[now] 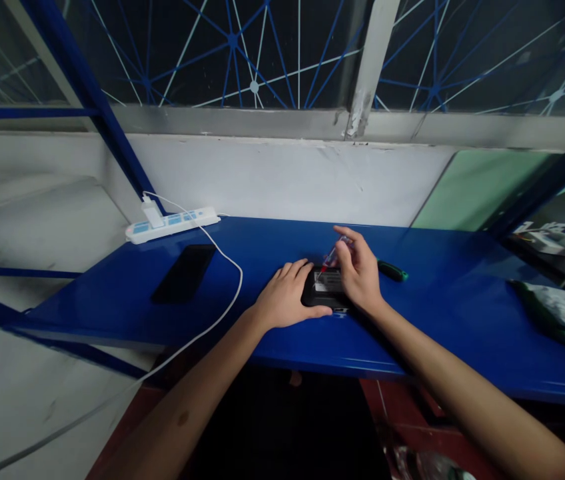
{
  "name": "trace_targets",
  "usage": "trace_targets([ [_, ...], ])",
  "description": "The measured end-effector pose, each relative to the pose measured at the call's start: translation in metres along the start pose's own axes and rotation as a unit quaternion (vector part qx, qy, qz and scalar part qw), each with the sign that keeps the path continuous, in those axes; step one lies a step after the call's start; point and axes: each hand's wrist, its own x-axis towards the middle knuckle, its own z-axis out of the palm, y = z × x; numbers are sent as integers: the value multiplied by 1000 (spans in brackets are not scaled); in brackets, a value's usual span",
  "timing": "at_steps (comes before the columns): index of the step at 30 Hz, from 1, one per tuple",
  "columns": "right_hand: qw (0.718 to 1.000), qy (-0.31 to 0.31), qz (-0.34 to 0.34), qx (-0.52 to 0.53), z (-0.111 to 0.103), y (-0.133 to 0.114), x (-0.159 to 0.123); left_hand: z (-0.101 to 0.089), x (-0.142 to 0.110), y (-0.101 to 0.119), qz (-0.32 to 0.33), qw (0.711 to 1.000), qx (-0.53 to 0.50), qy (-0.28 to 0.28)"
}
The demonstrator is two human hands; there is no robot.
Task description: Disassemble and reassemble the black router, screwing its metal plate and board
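Observation:
A small black device with a pale label lies on the blue table near its front edge. My left hand rests on the device's left side, fingers curled over its edge, pinning it down. My right hand is closed in a pinch on a thin red-handled screwdriver, whose tip points down onto the device's upper left. A green-and-black tool lies on the table just right of my right hand.
A white power strip with a charger plugged in sits at the back left, its white cable trailing off the front edge. A dark phone lies flat left of centre. A crumpled bag lies at far right.

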Motion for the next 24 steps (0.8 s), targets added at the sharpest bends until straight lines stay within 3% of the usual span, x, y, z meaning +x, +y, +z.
trace_targets([
  [5,996,-35,23,84,0,-2,-1,1,0,-2,0,1000,-10,-4],
  [13,1000,-11,8,-7,-1,1,1,3,1,-3,1,1000,-4,-1],
  [24,996,-49,26,74,0,1,-1,3,0,-4,2,1000,-5,1],
])
